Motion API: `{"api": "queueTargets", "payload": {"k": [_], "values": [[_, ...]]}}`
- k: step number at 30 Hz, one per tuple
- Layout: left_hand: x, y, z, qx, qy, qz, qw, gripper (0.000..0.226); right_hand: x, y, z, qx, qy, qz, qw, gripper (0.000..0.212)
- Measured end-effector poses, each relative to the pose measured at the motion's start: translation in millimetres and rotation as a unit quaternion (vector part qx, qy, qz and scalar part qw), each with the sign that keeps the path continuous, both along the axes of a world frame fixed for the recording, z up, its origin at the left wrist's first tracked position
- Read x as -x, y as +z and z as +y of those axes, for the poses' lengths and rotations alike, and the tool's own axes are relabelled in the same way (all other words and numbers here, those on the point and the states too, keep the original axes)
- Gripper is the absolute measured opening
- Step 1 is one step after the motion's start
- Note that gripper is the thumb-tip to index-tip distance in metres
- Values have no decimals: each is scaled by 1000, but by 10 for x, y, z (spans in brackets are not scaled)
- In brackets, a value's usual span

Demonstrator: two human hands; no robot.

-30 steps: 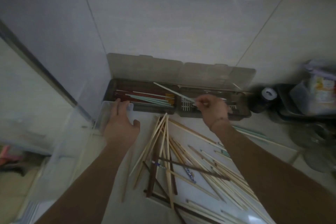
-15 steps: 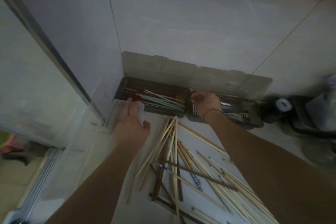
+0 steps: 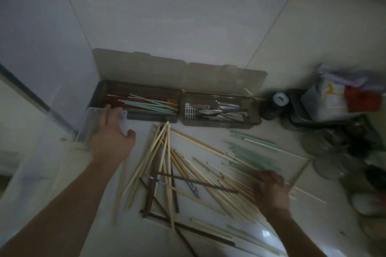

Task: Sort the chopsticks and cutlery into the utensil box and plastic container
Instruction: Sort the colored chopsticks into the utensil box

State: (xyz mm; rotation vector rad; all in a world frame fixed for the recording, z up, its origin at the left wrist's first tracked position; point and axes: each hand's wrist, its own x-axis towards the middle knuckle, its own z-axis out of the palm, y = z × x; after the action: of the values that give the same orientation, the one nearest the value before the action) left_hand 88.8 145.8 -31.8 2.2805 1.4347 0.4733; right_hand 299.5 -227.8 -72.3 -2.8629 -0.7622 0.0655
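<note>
Countertop (image 3: 240, 135): utensil box (image 3: 175, 118) with chopsticks (image 3: 150, 105) left, cutlery (image 3: 217, 110) right.

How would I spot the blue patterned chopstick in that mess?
Start at the long utensil box against the wall, then drop to the loose pile on the counter. Mid-pile lies the blue patterned chopstick, the only blue-and-white one among plain pale and dark sticks.

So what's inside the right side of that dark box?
The right compartment holds metal cutlery, spoons among them, lying on a white slotted tray. Whatever sits beneath the pile is covered.
</note>
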Motion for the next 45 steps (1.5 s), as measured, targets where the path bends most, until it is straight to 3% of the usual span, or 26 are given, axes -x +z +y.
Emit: {"api": "queueTargets", "payload": {"k": [4, 10, 14, 18, 21, 25, 30, 34, 38, 45], "values": [[14, -52, 21, -20, -9, -4, 1000, 71, 186, -64, -42, -10, 20, -44, 999, 36], [1, -27, -3, -22, -7, 1, 1000, 68, 276, -61, -94, -30, 51, -14, 998, 28], [4, -36, 12, -22, -7, 9, 1000, 70, 244, 34, -125, 21, 15, -20, 999, 34], [13, -50, 23, -25, -10, 14, 1000, 72, 269, 61, -19, 34, -38, 28, 998, 16], [12, -25, 14, -24, -7, 7, 1000, 70, 283, 68, 26, 47, -57, 29, 997, 20], [34, -24, 14, -32, -4, -1, 999, 75, 298, 171, 124, -70, -12, -35, 997, 25], [35, 12, 2, -38, -3, -4, 999, 72, 117, 472, 883, -207, 34, 64, 976, 8], [40, 35, 7, -8, -4, 7, 1000, 70, 50, 597, 1685, -239, 129, 91, 958, 12], [42, 48, 14, -11, -2, -4, 1000, 70, 132, 749, 2431, -194, 228, 85, 951, 20], [58, 23, 11, -22, -5, -22, 1000, 69, 255, 725, 3171, -56, 201, 76, 975, 17]]}}
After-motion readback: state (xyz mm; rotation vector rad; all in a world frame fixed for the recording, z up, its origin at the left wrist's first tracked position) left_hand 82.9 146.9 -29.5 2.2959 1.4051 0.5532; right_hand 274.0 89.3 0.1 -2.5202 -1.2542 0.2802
